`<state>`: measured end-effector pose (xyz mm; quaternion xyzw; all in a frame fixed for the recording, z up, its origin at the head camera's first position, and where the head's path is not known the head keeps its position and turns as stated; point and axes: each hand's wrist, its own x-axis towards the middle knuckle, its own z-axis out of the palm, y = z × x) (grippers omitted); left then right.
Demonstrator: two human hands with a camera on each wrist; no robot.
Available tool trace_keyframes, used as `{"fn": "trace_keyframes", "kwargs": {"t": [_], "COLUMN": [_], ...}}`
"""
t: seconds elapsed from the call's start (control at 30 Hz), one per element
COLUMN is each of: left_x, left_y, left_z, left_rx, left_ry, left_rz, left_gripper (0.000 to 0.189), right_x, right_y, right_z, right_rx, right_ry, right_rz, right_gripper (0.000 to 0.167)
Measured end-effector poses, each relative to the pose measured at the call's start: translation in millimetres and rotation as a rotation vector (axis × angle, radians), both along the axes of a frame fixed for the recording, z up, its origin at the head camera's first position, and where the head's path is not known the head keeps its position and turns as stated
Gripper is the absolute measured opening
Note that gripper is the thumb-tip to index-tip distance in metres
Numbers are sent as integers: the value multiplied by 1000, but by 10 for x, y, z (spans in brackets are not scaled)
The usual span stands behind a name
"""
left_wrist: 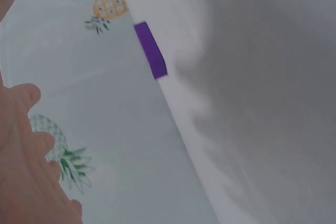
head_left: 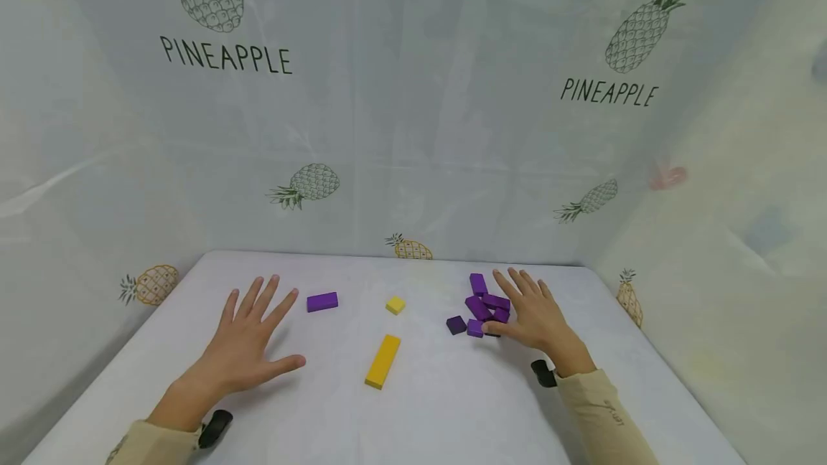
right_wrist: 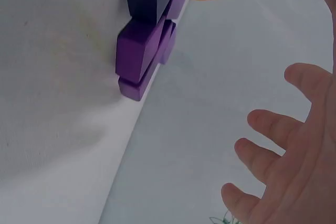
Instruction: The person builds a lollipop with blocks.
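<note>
My left hand (head_left: pixel 242 350) hovers over the left side of the white table, fingers spread and holding nothing. A purple block (head_left: pixel 322 302) lies just beyond it to the right; the left wrist view shows that purple block (left_wrist: pixel 150 51) apart from the fingers. My right hand (head_left: pixel 533 314) is spread above the table beside a cluster of purple blocks (head_left: pixel 478 307), its thumb overlapping part of them in the head view. In the right wrist view the purple blocks (right_wrist: pixel 139 48) sit away from the fingertips (right_wrist: pixel 257 118). A dark purple block (head_left: pixel 456 325) lies at the cluster's left.
Between the hands, a long yellow block (head_left: pixel 382 362) and a small yellow block (head_left: pixel 395 305) lie on the white table (head_left: pixel 426 415). A pale curtain (head_left: pixel 413 106) with pineapple prints hangs behind and along both sides.
</note>
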<state>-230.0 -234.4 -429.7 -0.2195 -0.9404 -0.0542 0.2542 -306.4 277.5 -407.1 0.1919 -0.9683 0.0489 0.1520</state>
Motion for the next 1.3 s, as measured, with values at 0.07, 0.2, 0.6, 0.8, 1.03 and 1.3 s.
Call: {"fn": "trace_keyframes", "kwargs": {"t": [0.07,0.2,0.6,0.8,1.03,1.3], "left_x": [12,19,2,28,20,16], "left_y": [69,213,596,732,862,965], "left_z": [12,28,8,-40,-5,21], "left_rx": [9,25,130,170,167,163], "left_ry": [-17,-39,-243,-352,-466,-598], "left_rz": [-17,-55,-148,-205,-230,-254], "left_gripper": [102,102,101,94,91,91], "right_x": [-3,-26,-143,-168,-207,-281], "right_y": [-40,-146,-635,-898,-1124,-1288], "right_z": [-4,-26,-102,-138,-156,-210], "right_rx": [-14,-43,-36,-17,-12,3], "right_ry": [-4,-19,-52,-128,-186,-223], "right_rz": [11,46,156,166,196,216], "right_gripper": [106,104,99,94,90,87]}}
